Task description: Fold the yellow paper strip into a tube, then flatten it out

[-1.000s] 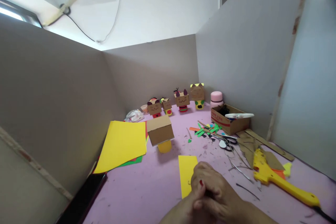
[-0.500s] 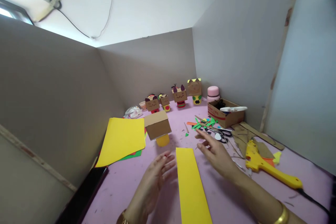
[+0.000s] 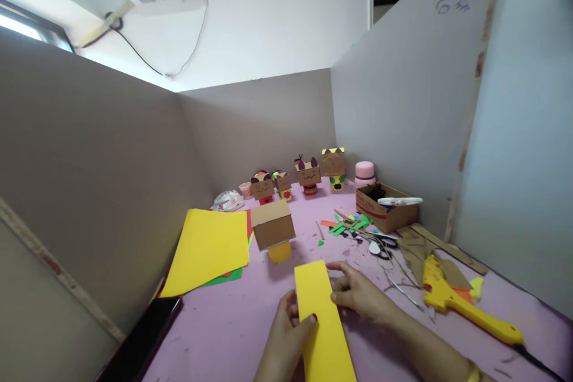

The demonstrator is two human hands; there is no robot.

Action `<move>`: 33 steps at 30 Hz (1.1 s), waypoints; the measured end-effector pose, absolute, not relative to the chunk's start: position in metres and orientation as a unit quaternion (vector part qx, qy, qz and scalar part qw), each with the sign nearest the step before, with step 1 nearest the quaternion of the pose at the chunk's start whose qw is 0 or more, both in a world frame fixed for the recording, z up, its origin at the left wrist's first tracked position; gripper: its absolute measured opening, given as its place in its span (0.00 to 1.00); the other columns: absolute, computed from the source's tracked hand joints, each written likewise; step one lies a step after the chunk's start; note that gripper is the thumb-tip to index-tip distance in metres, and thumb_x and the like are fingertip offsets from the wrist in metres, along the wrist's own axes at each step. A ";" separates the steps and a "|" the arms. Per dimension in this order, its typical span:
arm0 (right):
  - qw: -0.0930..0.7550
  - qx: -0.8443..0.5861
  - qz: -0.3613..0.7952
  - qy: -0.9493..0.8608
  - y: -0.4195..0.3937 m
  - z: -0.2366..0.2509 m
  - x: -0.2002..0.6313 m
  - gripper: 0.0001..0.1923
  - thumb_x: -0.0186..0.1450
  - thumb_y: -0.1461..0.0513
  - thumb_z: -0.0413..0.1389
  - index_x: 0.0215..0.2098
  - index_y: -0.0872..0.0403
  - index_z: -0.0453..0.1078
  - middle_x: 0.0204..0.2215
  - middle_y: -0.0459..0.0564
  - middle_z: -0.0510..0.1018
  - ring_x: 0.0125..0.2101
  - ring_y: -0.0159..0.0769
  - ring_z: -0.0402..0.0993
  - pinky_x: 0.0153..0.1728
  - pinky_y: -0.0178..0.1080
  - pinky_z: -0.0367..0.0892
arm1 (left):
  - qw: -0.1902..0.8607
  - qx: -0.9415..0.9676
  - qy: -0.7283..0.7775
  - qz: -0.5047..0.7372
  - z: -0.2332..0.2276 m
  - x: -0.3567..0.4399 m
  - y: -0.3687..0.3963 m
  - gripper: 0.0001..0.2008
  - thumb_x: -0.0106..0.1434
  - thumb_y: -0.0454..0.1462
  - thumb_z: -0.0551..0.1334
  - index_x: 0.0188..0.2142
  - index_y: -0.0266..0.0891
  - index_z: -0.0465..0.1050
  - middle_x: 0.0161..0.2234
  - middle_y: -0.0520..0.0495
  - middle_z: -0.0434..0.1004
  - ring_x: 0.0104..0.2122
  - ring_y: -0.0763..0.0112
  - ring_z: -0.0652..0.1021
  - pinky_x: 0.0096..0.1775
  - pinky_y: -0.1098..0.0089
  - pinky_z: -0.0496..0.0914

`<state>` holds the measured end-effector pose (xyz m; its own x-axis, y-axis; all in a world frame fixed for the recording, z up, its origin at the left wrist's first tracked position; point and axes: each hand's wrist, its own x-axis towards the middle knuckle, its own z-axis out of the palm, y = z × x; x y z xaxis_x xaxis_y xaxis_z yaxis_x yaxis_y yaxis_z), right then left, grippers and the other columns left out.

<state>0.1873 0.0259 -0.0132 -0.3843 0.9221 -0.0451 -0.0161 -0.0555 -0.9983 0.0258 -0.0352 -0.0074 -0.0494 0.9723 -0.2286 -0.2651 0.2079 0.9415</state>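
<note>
Yellow paper strip [image 3: 323, 322] between both flattened hands

left hand [image 3: 286, 334] flat, right hand [image 3: 358, 295] alongside, fingers bent
</note>
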 end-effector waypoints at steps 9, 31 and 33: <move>0.363 -0.357 0.682 -0.525 0.020 -0.003 0.184 0.23 0.50 0.45 0.59 0.26 0.56 0.65 0.13 0.41 0.70 0.11 0.24 0.62 0.14 0.28 0.50 | 0.670 0.307 0.413 0.535 -0.006 0.026 -0.025 0.15 0.47 0.37 0.68 0.36 0.35 0.72 0.28 0.42 0.81 0.31 0.58 0.79 0.37 0.62 0.69; 0.307 -0.319 0.725 -0.527 -0.002 -0.013 0.163 0.28 0.44 0.42 0.62 0.20 0.58 0.64 0.14 0.41 0.63 0.14 0.22 0.54 0.16 0.30 0.46 | 0.462 0.530 0.563 0.434 0.034 -0.017 -0.007 0.24 0.53 0.48 0.61 0.44 0.35 0.69 0.48 0.39 0.73 0.46 0.61 0.72 0.46 0.67 0.64; 0.301 -0.317 0.722 -0.536 -0.003 -0.012 0.162 0.27 0.45 0.43 0.62 0.18 0.58 0.63 0.14 0.40 0.62 0.14 0.21 0.53 0.16 0.30 0.45 | 0.465 0.576 0.560 0.373 0.045 -0.018 0.001 0.16 0.50 0.46 0.64 0.32 0.36 0.74 0.34 0.47 0.78 0.35 0.66 0.74 0.37 0.70 0.65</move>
<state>0.1619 -0.0035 -0.0122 -0.6177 0.7746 -0.1357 -0.0950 -0.2449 -0.9649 -0.0177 0.0013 0.0446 0.0961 0.9911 -0.0921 0.2975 0.0597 0.9528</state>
